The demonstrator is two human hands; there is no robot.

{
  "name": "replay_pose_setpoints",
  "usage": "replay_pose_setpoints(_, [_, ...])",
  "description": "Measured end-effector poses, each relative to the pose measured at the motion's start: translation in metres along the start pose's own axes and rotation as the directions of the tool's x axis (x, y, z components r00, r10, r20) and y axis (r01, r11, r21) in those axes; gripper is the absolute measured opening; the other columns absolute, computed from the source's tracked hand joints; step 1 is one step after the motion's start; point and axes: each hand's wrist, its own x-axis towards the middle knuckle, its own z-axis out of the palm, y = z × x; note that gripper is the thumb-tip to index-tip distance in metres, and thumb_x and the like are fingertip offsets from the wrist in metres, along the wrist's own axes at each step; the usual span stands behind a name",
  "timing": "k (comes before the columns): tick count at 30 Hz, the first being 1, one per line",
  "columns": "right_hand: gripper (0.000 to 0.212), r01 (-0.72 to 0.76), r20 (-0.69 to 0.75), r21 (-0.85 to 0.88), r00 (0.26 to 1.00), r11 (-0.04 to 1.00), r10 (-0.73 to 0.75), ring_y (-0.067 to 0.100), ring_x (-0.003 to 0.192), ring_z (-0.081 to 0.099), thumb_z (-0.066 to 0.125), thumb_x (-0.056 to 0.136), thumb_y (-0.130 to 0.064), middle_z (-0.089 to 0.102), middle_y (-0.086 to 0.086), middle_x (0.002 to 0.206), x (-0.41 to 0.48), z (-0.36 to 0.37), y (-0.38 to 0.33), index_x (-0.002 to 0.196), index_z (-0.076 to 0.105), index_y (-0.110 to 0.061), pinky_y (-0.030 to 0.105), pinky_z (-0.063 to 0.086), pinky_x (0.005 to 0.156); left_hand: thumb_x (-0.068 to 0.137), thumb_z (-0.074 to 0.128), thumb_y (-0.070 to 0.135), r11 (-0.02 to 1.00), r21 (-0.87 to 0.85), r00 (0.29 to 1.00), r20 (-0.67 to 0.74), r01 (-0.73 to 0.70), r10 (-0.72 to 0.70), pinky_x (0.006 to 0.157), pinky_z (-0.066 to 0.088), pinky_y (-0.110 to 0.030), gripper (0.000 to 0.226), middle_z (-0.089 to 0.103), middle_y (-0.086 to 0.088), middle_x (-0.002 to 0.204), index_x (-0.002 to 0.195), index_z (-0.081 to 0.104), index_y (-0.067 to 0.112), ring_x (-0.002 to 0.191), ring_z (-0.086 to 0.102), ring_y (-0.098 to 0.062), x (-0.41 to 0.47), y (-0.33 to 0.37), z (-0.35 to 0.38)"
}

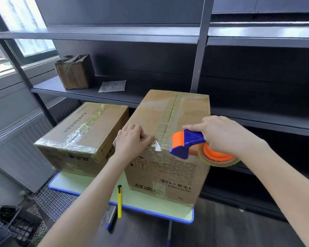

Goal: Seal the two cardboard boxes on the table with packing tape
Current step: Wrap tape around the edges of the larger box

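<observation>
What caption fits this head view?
Left hand holds the tape end on the larger box; right hand grips the tape dispenser.

A person's two bare forearms, uncovered along their whole visible length, slim wrists, left grip [132, 139] bare with smooth knuckles, right grip [219, 134] bare too, its broad back showing, slender fingers, nails too small to tell
</observation>
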Motion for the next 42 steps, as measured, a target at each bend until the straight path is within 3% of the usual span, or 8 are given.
replay_pose_setpoints(3, [0.061,0.01,0.018,-0.066,1.0,0.998,-0.008,0.014,0.08,0.033,0.038,0.093,-0.017,0.028,-0.007,0.079,0.0,0.0,-0.001,0.142,0.021,-0.049,0.027,0.025,0.069,0.092,0.05,0.039,0.997,0.052,0.997,-0.052,-0.06,0.063,0.08,0.029,-0.031,0.028,0.047,0.005,0.081,0.076,0.045,0.016,0.088,0.045,-0.021,-0.005,0.017,0.006])
replay_pose_setpoints(6, [0.06,0.014,0.029,-0.046,1.0,0.999,-0.013,0.014,0.079,0.032,0.04,0.093,-0.018,0.024,-0.009,0.073,0.003,0.001,-0.004,0.142,0.022,-0.048,0.027,0.025,0.069,0.091,0.051,0.042,0.992,-0.031,0.992,-0.046,-0.121,0.12,0.072,0.028,-0.029,0.035,0.046,0.006,0.072,0.069,0.045,0.016,0.079,0.044,-0.019,-0.01,0.031,0.01])
replay_pose_setpoints(9, [0.059,0.019,0.013,-0.046,1.0,0.999,-0.019,0.014,0.08,0.032,0.043,0.094,-0.021,0.024,-0.009,0.074,0.006,0.002,-0.004,0.142,0.023,-0.048,0.028,0.025,0.069,0.093,0.051,0.032,0.979,-0.007,0.979,-0.032,-0.204,0.204,0.07,0.027,-0.03,0.027,0.044,0.004,0.075,0.072,0.048,0.016,0.081,0.045,-0.022,-0.013,0.048,0.017])
replay_pose_setpoints(18, [0.061,-0.001,-0.024,0.039,1.0,0.999,0.002,0.015,0.08,0.034,0.041,0.093,-0.017,0.032,-0.006,0.084,0.001,0.004,0.002,0.142,0.023,-0.047,0.028,0.027,0.07,0.092,0.052,0.028,0.98,-0.073,0.982,-0.037,-0.187,0.185,0.068,0.023,-0.026,0.027,0.044,0.004,0.074,0.07,0.043,0.016,0.076,0.037,-0.016,-0.012,0.039,0.022])
replay_pose_setpoints(24, [0.079,-0.182,0.151,0.11,0.975,0.977,0.165,0.006,0.063,0.03,0.045,0.083,-0.003,0.024,-0.017,0.074,-0.019,-0.001,0.038,0.137,0.023,-0.057,0.019,0.022,0.051,0.093,0.051,0.038,0.979,-0.105,0.983,0.026,-0.175,0.179,0.072,0.025,-0.028,0.031,0.044,0.005,0.075,0.074,0.049,0.014,0.081,0.041,-0.018,-0.009,0.036,0.021])
replay_pose_setpoints(30, [0.078,-0.162,0.158,0.19,0.978,0.968,0.132,0.009,0.075,0.04,0.05,0.086,-0.005,0.032,-0.012,0.082,-0.039,0.01,0.04,0.141,0.019,-0.051,0.023,0.031,0.061,0.092,0.051,0.041,0.979,-0.098,0.982,0.044,-0.178,0.183,0.072,0.027,-0.03,0.034,0.037,0.011,0.069,0.072,0.049,0.014,0.08,0.041,-0.019,-0.008,0.035,0.021])
replay_pose_setpoints(34, [0.081,-0.192,0.179,0.133,0.97,0.972,0.167,0.015,0.081,0.047,0.054,0.085,-0.009,0.031,-0.014,0.081,-0.049,0.004,0.062,0.139,0.016,-0.056,0.027,0.039,0.067,0.092,0.05,0.043,0.979,-0.104,0.982,0.061,-0.173,0.179,0.071,0.025,-0.029,0.035,0.038,0.011,0.07,0.074,0.05,0.014,0.08,0.04,-0.018,-0.007,0.033,0.02])
replay_pose_setpoints(42, [0.075,-0.107,0.09,0.01,0.99,0.994,0.105,0.011,0.081,0.038,0.054,0.086,-0.02,0.029,-0.013,0.077,-0.049,0.017,0.064,0.142,0.014,-0.05,0.024,0.027,0.065,0.082,0.059,0.05,0.985,-0.065,0.987,0.014,-0.161,0.162,0.076,0.033,-0.031,0.041,0.047,0.008,0.068,0.062,0.044,0.018,0.077,0.042,-0.018,-0.01,0.061,0.022])
